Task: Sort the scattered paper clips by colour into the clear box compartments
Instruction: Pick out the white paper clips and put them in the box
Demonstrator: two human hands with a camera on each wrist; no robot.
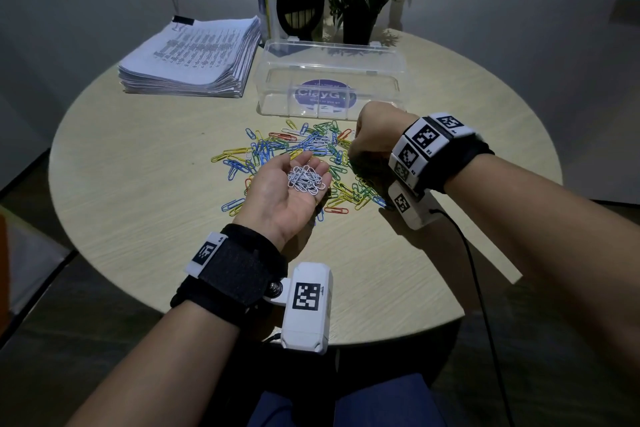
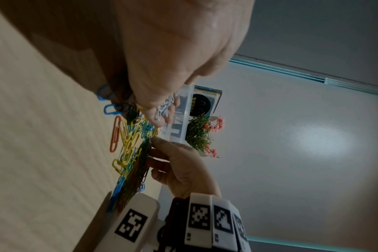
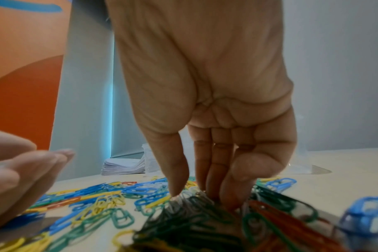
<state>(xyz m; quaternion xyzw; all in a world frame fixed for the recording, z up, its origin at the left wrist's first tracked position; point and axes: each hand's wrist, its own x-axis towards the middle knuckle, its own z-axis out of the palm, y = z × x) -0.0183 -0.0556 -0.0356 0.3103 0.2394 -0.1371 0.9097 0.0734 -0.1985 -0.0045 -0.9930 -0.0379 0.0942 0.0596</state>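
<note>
Left hand (image 1: 288, 191) palm up above the counter (image 1: 138, 184), fingers relaxed, cupping a heap of white clips (image 1: 306, 179). Right hand (image 1: 372, 135) fingers-down in the scattered coloured paper clips (image 1: 277, 149), thumb and fingertips (image 3: 179, 191) drawn together on some pale clips. Clear box (image 1: 329, 80) just behind the pile, beside a paper stack (image 1: 194, 55).

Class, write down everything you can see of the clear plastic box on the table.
The clear plastic box is a transparent, rounded oblong container, seemingly thin rigid plastic. It stands on the round table, behind the scattered paper clips and right of the stack of papers. Its hinged lid looks open, tilted back toward the plant pot. A round purple label shows through it. No clips are visible inside; compartments cannot be made out. Neither hand touches it.
</note>
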